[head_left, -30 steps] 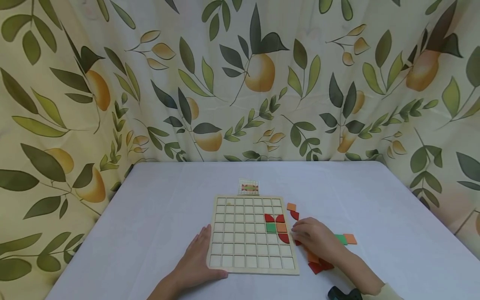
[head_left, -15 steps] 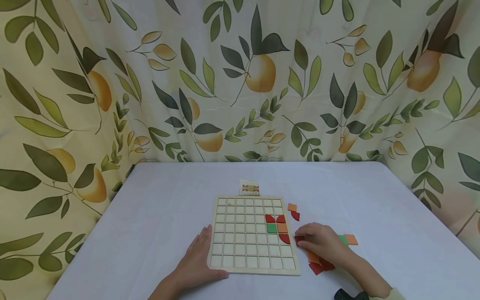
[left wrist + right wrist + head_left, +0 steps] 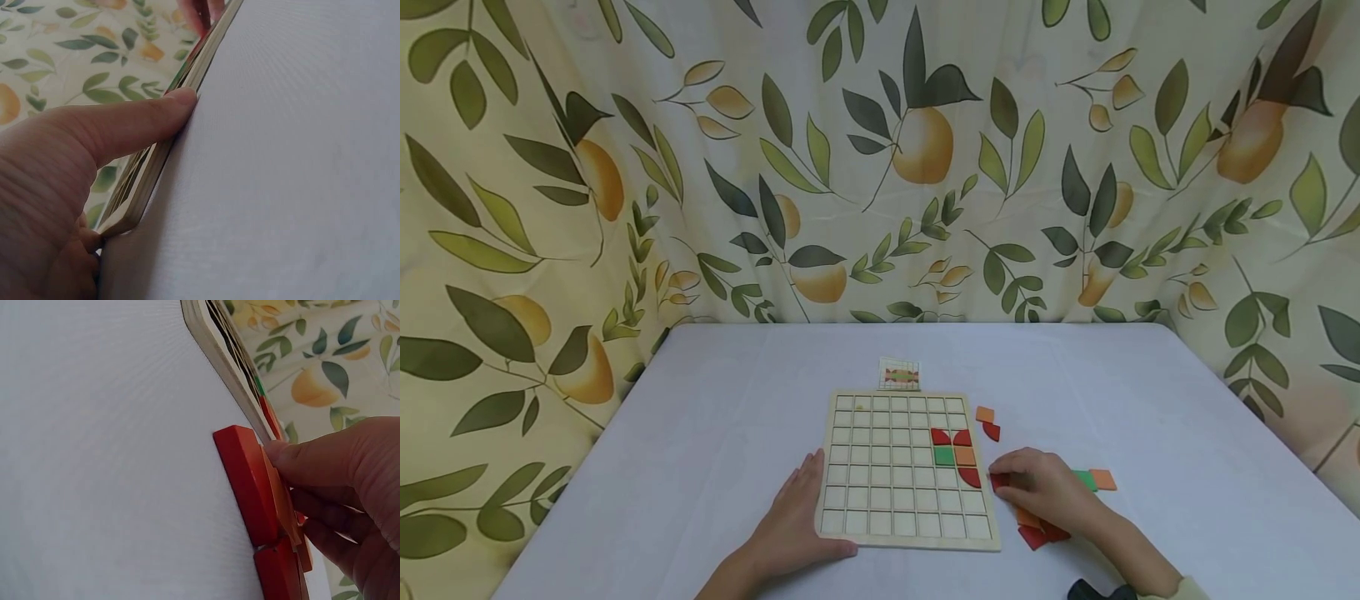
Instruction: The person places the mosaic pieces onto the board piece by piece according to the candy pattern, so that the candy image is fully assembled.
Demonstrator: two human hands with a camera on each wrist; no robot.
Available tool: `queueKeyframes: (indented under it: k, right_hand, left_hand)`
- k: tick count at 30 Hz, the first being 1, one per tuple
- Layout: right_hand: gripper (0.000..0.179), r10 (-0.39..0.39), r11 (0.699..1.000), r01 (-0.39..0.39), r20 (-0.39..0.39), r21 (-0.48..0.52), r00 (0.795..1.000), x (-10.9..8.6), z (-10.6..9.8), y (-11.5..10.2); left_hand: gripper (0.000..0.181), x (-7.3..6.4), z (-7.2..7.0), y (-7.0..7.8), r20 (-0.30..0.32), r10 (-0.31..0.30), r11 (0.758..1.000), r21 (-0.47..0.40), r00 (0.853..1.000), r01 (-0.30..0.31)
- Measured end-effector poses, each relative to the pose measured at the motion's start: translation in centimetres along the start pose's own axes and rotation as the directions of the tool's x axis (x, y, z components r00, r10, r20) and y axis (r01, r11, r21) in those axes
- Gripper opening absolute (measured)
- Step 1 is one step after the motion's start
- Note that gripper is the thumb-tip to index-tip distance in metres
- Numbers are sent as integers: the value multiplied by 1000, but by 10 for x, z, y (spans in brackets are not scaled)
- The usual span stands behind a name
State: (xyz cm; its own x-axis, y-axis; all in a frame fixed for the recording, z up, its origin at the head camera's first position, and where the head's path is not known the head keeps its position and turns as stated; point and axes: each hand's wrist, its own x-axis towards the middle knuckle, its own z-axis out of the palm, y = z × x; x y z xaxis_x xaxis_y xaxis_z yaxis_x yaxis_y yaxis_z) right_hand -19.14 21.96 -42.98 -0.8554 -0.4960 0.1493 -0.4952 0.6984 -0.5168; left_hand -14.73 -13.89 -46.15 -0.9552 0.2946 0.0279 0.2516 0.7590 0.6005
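In the head view a pale wooden grid board (image 3: 898, 500) lies on the table, with red, green and orange tiles in several right-hand cells. My left hand (image 3: 790, 517) rests against its near left corner, fingers along the left side. The left thumb (image 3: 150, 115) presses along the near edge in the left wrist view. Just right of the board, my right hand (image 3: 1045, 487) pinches a red tile (image 3: 998, 481), mostly hidden by the fingers. Beneath that hand lies a pile of red and orange tiles (image 3: 1033, 536), seen edge-on as red blocks (image 3: 247, 487) in the right wrist view.
A small pattern card (image 3: 899, 375) lies behind the board. An orange square (image 3: 985, 414) and a red quarter-round tile (image 3: 992, 432) lie by its right side. Green (image 3: 1086, 479) and orange (image 3: 1103, 479) squares sit beyond my right hand. A dark object (image 3: 1101, 590) is at the right wrist.
My right hand has shifted slightly right, away from the board's edge, and the red tile now shows between its fingers. My left hand and the board stay in place.
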Motion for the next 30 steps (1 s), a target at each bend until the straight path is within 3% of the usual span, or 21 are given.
queueKeyframes:
  k: [21,30]
  right_hand:
    - [21,-27,999,28,-28,24,999,0,2,4]
    - [24,-30,1000,29,-81,-6,996,2,4,-1]
  left_hand:
    - [127,2,0,0,9,-7,1000,3,1000,7]
    - [126,2,-1,2,8,-4,1000,-7,1000,4]
